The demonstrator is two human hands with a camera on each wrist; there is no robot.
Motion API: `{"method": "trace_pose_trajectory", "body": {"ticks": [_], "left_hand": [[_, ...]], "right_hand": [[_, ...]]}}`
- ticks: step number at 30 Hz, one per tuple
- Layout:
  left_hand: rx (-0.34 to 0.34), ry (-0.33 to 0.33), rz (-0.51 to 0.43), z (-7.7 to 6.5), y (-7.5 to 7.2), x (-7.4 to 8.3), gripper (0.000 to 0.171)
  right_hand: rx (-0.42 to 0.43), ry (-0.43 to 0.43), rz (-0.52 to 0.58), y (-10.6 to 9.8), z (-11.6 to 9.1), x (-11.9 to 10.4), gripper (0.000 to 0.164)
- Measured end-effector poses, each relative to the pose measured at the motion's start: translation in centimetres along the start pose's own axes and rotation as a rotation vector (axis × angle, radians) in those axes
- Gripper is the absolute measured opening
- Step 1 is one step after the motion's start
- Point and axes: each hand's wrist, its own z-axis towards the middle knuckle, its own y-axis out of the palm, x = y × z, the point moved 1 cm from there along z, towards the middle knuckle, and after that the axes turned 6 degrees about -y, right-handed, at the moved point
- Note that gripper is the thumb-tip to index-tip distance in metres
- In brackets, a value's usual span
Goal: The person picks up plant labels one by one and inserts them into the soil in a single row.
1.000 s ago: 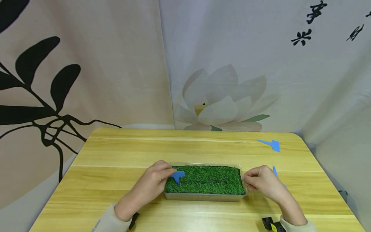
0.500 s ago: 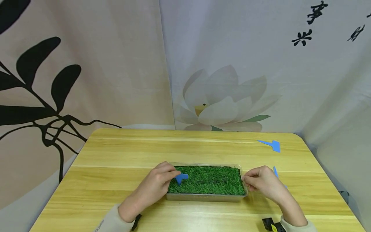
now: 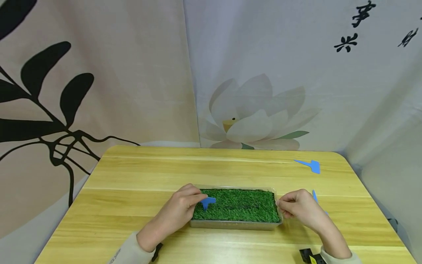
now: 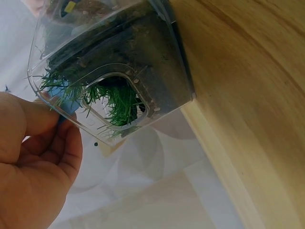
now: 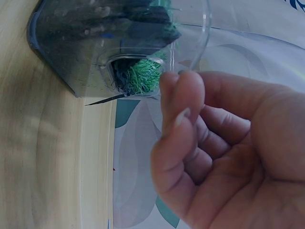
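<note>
A clear plastic box (image 3: 235,225) filled with dense green grass (image 3: 244,204) stands near the middle of the wooden table. At its left end, my left hand (image 3: 181,205) pinches a blue T-shaped plant label (image 3: 209,201) between thumb and forefinger, its narrow end down at the grass. Whether the tip is in the grass I cannot tell. In the left wrist view the label (image 4: 66,98) shows partly through the clear wall. My right hand (image 3: 301,207) pinches the box's right rim, with the other fingers curled in the right wrist view.
One blue plant label (image 3: 311,166) lies at the table's back right. Another blue label (image 3: 314,195) lies beyond the right hand, mostly hidden by it. Printed curtains (image 3: 138,73) hang behind the table (image 3: 148,165).
My left hand has shifted slightly to the right over the grass, carrying the blue plant label with it. The right hand keeps its place at the box's rim.
</note>
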Motion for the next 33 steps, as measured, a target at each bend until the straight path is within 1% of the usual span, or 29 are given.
{"method": "trace_pose_trajectory", "body": {"ticks": [3,9,15,21,25,29,31,33], "left_hand": [[-0.005,-0.007,-0.017,0.0,0.1,0.0,0.038],[-0.014,-0.042,-0.063,-0.1,0.1,-0.1,0.036],[-0.023,-0.059,-0.068,-0.1,0.0,0.0,0.031],[-0.007,-0.051,-0.066,0.0,0.0,0.0,0.03],[0.003,-0.048,-0.064,0.1,-0.5,-0.1,0.026],[0.048,-0.078,-0.055,0.2,-1.4,-0.3,0.025],[0.077,-0.111,-0.054,0.2,-2.0,-0.5,0.025],[0.105,-0.163,-0.039,0.2,-2.4,-0.6,0.024]], "right_hand": [[0.001,0.007,0.009,0.0,0.0,0.0,0.019],[0.001,0.001,0.022,0.0,0.1,0.0,0.02],[0.0,0.001,0.025,0.0,0.1,0.2,0.019],[0.004,-0.025,0.015,0.0,0.1,0.3,0.02],[0.004,-0.031,0.024,0.0,0.1,0.3,0.02],[0.0,-0.018,0.026,0.0,0.1,0.3,0.02],[0.001,-0.012,0.023,0.0,0.1,0.3,0.02],[0.004,-0.008,0.019,0.0,0.2,0.3,0.02]]}}
